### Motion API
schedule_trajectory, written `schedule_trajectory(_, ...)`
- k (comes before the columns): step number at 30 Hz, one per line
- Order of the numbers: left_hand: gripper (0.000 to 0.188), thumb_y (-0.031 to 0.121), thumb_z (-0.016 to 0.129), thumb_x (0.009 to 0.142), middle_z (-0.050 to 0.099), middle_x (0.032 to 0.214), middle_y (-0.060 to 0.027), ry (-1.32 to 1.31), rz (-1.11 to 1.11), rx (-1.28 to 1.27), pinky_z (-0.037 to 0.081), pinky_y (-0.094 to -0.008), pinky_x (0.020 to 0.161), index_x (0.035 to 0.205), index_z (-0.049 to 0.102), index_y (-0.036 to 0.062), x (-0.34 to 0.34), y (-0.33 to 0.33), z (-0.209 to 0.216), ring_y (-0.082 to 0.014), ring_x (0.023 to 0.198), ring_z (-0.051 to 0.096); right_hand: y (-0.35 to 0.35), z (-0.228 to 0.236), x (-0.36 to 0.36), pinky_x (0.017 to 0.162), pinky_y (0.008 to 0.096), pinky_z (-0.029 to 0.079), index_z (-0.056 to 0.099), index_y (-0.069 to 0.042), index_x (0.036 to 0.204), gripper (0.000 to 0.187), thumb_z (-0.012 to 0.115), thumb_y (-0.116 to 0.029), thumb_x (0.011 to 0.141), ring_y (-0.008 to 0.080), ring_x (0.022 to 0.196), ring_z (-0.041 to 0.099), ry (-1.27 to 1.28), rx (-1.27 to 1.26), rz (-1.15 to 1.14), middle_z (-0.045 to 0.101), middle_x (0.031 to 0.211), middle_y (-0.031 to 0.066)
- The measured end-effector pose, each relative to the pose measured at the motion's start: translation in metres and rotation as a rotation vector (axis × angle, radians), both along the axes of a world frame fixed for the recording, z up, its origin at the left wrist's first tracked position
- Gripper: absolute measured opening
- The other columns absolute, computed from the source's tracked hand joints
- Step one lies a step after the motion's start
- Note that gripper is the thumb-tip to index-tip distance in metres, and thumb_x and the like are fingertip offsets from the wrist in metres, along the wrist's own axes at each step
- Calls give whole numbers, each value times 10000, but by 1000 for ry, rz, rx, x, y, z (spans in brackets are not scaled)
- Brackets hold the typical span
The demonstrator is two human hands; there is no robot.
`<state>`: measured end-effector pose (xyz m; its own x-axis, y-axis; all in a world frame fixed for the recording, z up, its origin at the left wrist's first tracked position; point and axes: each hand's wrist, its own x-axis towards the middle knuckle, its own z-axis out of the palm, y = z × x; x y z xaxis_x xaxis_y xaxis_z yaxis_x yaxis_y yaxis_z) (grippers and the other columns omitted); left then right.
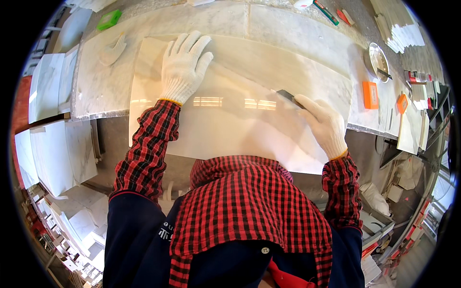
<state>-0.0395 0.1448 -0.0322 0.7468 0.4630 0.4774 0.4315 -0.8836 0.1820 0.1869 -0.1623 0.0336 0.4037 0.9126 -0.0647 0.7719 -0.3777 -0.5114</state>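
Observation:
A glossy, pale stone slab (230, 129) lies in front of me, its near edge overhanging the bench toward my apron. My left hand (185, 65), in a white knitted glove, rests flat near the slab's far left part, fingers stretched and thumb apart. On the right side, my right hand (321, 119), also gloved in white, is closed around a dark flat tool that looks like a scraper (286, 96). The scraper's tip points left and is at the slab's surface; whether it touches cannot be made out. The glove hides its rear end.
Beyond the slab are a green box (109, 19), a loose white glove (113, 51) and a green-and-dark tool (326, 13). To the right stand a metal bowl (377, 61) and an orange box (370, 95). Stone panels (47, 86) stand at the left.

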Motion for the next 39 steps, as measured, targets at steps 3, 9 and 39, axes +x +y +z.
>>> schedule_trajectory(3,402,307,660,985,627,1408,-118,-5,9,33,403,-484,1123,1347,651,133,0,0,-1,-368,1312,547,8,-4,-3,678,400,522,719,-226,1260,315,680,-255,949,303,805,685,-48,79,37,693,905,105)
schedule_trajectory(9,393,295,663,984,632,1399,-126,-11,-3,-17,399,-484,1129,1338,659,126,2,-2,4,-369,1312,548,11,-10,-15,624,429,503,678,-232,1262,321,681,-244,941,312,739,656,-285,-81,145,637,819,96)
schedule_trajectory(39,373,289,680,952,622,1373,-90,-49,71,44,409,-484,1085,1286,660,125,0,-3,1,-334,1279,540,17,-12,4,634,383,516,722,-271,1246,314,707,-279,933,270,746,666,-168,62,136,674,874,61)
